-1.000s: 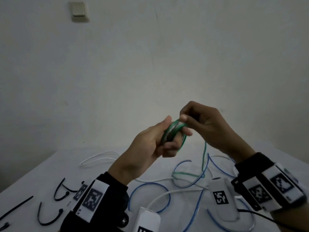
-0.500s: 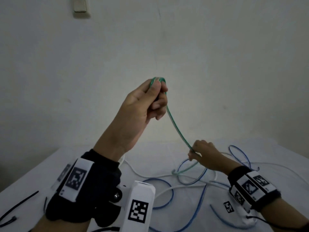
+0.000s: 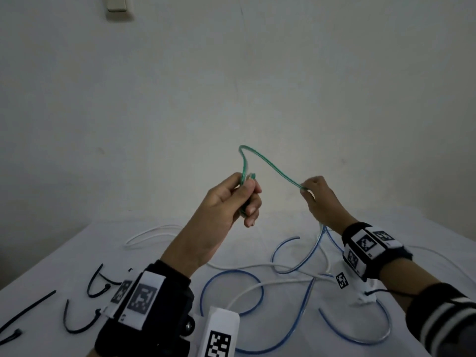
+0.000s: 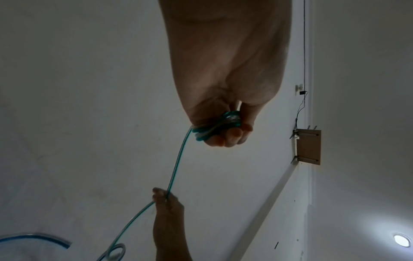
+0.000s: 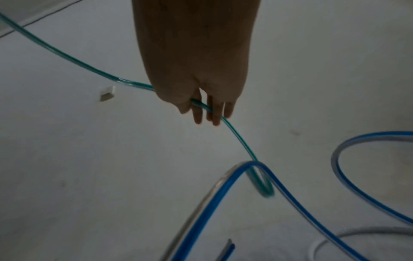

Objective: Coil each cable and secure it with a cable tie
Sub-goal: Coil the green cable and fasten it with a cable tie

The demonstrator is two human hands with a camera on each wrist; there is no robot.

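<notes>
The green cable point(image 3: 270, 164) is up in the air above the bench point(image 3: 77, 258), strung between both hands. Several turns of it are bunched in the left hand point(image 3: 226, 199), whose grip is closed: fingers point(image 4: 225, 139) and thumb are curled tight round the small coil, as the left wrist view shows plainly. From the top of that fist one strand rises in a narrow arch, then slopes down to the right hand point(image 3: 319, 197). The right hand's grip is also closed on the cable, more lightly, with the strand passing across the curled fingers point(image 5: 214, 113) and under the thumb. Below this hand the loose tail hangs down and hooks under a bend of a blue cable point(image 5: 225, 190), touching it there.

On the white bench beneath lie the other cables, uncoiled: blue cable loops point(image 3: 231, 292) crossing over white cables point(image 3: 152, 234) in a loose tangle, between and under the forearms. To the left of them, near the left wrist, lie black cable ties point(image 3: 77, 320), some bent into open curves and one lying straight point(image 3: 28, 311) toward the bench edge. No container is in view; everything lies straight on the bench.

A pale switch plate point(image 3: 117, 5) sits high on the wall point(image 3: 257, 86) behind.
</notes>
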